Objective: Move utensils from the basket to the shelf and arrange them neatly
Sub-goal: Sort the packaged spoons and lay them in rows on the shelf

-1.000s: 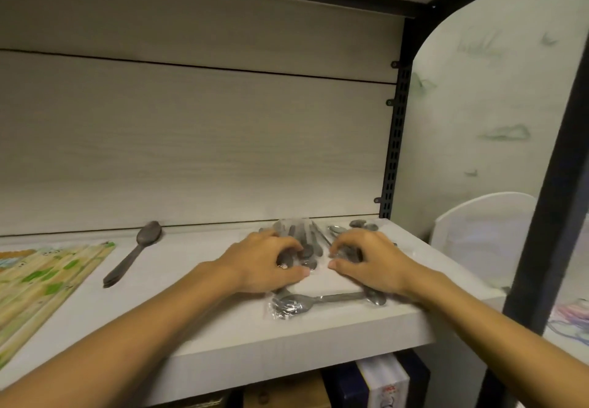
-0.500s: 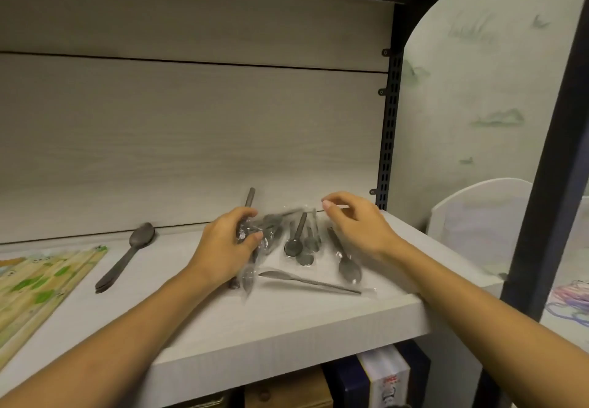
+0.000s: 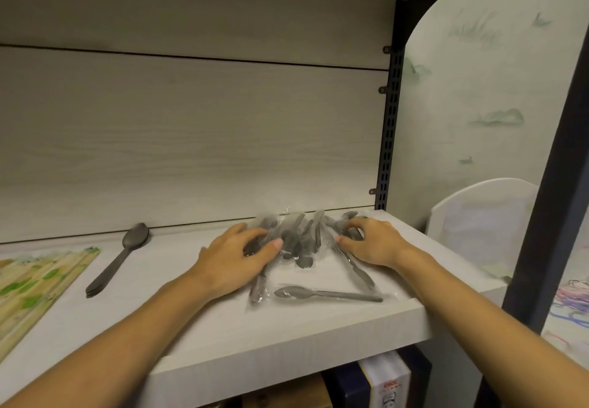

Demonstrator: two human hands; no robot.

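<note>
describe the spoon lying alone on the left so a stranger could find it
Start at the white shelf. Left of both hands, beside the green-patterned mat, lies a dark spoon, bowl toward the back wall. Unlike the wrapped pile, it has no plastic.

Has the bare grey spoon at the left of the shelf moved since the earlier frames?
No. The bare spoon lies as before, bowl near the back panel, handle angled toward the patterned mat. Only the camera shifted.

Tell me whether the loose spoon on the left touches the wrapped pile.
Apart. The head view shows bare shelf between the spoon and the pile.
</note>
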